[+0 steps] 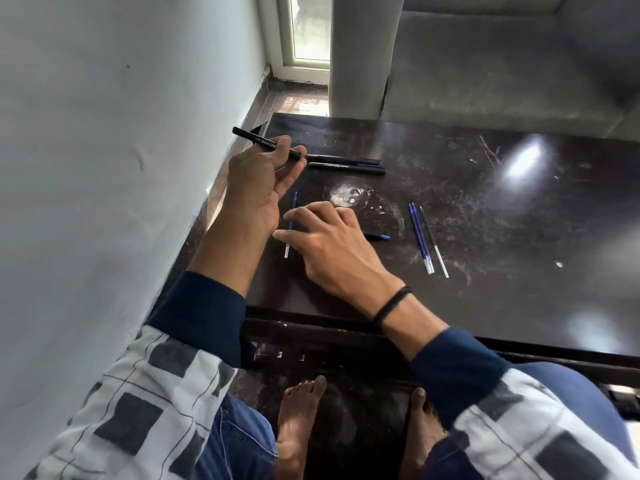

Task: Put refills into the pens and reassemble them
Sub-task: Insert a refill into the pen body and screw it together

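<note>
My left hand (258,178) holds a black pen barrel (265,143) above the table's left edge, thumb and fingers curled round it. My right hand (325,237) reaches down over a blue refill (292,216) lying on the dark table (485,188), its fingertips at the refill; whether they pinch it is hidden. A small black pen part with a blue tip (377,236) pokes out from behind that hand. Two black pens (346,164) lie side by side further back. Three refills (427,239), two blue and one black, lie to the right.
A pale wall (104,168) runs close along the left of the table. A grey sofa (502,64) stands behind the far edge. My bare feet (301,420) are below the near edge, under the table.
</note>
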The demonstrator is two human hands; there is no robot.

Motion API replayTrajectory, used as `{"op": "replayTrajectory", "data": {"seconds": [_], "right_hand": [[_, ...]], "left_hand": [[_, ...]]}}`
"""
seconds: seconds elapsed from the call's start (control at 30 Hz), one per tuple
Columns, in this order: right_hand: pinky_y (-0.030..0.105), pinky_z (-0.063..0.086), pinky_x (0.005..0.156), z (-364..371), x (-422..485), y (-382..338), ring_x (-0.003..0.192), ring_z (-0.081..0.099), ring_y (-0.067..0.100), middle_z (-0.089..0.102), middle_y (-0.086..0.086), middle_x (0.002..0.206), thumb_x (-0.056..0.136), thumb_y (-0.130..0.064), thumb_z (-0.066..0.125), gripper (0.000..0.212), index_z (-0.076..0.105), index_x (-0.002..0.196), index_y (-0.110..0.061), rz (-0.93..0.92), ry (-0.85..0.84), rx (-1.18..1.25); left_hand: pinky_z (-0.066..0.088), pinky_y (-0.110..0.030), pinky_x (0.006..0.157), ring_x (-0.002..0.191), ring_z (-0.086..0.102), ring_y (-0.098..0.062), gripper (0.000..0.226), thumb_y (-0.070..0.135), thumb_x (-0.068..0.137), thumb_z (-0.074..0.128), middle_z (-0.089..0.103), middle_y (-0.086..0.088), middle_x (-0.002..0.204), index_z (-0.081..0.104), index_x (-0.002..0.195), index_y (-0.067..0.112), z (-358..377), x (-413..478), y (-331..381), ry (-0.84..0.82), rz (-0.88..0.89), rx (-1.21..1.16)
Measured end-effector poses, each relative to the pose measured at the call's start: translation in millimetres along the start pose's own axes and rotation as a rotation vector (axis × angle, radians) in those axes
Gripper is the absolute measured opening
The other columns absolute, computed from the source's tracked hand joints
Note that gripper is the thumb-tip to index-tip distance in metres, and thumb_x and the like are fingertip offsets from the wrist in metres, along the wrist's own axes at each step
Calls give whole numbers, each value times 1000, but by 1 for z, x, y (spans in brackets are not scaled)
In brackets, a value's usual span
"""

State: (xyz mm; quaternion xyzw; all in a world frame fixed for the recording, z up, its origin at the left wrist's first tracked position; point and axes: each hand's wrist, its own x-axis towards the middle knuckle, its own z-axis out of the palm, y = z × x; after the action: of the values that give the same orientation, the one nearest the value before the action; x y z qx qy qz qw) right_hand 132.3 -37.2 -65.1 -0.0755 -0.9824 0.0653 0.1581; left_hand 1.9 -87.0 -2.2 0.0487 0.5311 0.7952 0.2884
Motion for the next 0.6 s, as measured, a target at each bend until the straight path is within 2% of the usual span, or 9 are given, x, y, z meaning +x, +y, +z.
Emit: {"op": "replayTrajectory", "data": {"seconds": [0.07, 0.13, 0.33, 0.43, 0.5, 0.6], "right_hand": [[46, 41, 92, 2, 9, -7, 119, 52, 27, 63, -3, 125, 81, -11, 67, 33, 76, 108, -28, 35, -13, -12], [47, 40, 92, 3, 13, -9, 116, 52, 27, 62, -2, 121, 82, -9, 64, 28, 75, 101, -25, 48, -64, -5], [47, 37, 94, 6, 19, -8, 117, 47, 24, 54, -4, 125, 88, -13, 64, 20, 66, 97, -31, 22, -89, 39], [50, 36, 97, 10, 18, -5, 123, 45, 23, 52, -7, 128, 91, -17, 63, 20, 60, 103, -33, -26, -107, 47], [51, 34, 100, 7, 17, -6, 126, 44, 20, 54, -9, 128, 94, -20, 50, 19, 57, 108, -31, -67, -106, 54], [46, 33, 103, -5, 20, -10, 123, 49, 16, 60, -11, 115, 94, -25, 35, 24, 55, 106, -27, -62, -12, 140]], "left_hand": [[60, -30, 83, 93, 75, -25, 20, 7, 94, 65, 73, -14, 91, 65, 110, -6, 1, -3, 0, -3, 19, 32], [60, -31, 82, 93, 75, -26, 19, 7, 94, 65, 74, -14, 92, 66, 109, -5, 0, -5, 0, 7, 28, 53], [61, -32, 85, 93, 75, -25, 23, 6, 95, 64, 73, -16, 95, 65, 114, -7, -3, -3, 4, 23, 20, 37], [61, -32, 85, 92, 76, -23, 22, 7, 95, 64, 74, -13, 91, 65, 112, -6, -4, -4, 5, 13, 22, 39], [60, -31, 84, 92, 76, -23, 19, 8, 95, 65, 75, -12, 90, 66, 109, -4, -6, -3, 7, 1, 27, 49], [59, -28, 79, 91, 76, -22, 15, 9, 94, 65, 75, -12, 88, 66, 105, -2, -10, 0, 13, -8, 39, 43]]}}
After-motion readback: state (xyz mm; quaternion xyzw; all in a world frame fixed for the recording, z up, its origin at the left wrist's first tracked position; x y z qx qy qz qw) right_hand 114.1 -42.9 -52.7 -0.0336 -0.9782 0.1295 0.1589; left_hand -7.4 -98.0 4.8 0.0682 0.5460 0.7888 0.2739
